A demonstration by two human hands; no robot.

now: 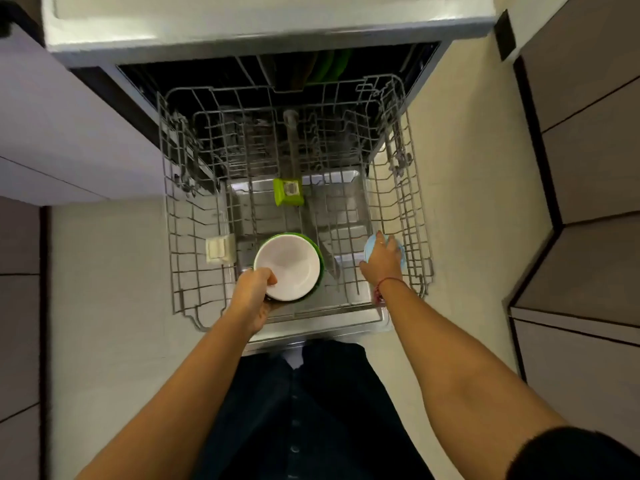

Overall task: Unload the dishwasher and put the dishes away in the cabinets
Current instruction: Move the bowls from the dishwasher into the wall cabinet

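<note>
1. Kitchen, seen from straight above. Pale floor [460, 209], grey-brown cabinets [595, 140] on both sides, white surface [242, 26] along the top edge over the open dishwasher [277, 69].
2. Wire rack [294, 188] pulled out toward the person, its long axis running away from the body. A second rack level shows through beneath it.
3. Back in the dark cavity: green plates [329, 65] standing on edge. Count unclear.
4. Rack centre: a small green packet [288, 191] with a pale label, tilted.
5. Rack left side: a small white square part [218, 249] fixed to the wire.
6. White bowl [287, 266] at the near-left of the rack, mouth facing up toward the camera, slightly tipped. Nested in or on a green bowl [320, 258], only a rim crescent visible on its right and far sides.
7. Left hand [254, 292] grips the near-left rim of the white bowl, thumb over the rim inside, fingers curled under. Bowl lies just beyond and right of the hand.
8. Light-blue cup [401, 252] at the near-right of the rack, mostly covered; which way it points cannot be told.
9. Right hand [381, 261] lies on top of the cup, fingers curled around it. Cup sits under and just beyond the fingers. Red string on that wrist.
10. Both forearms bare, reaching forward; dark buttoned garment [304, 410] below.
</note>
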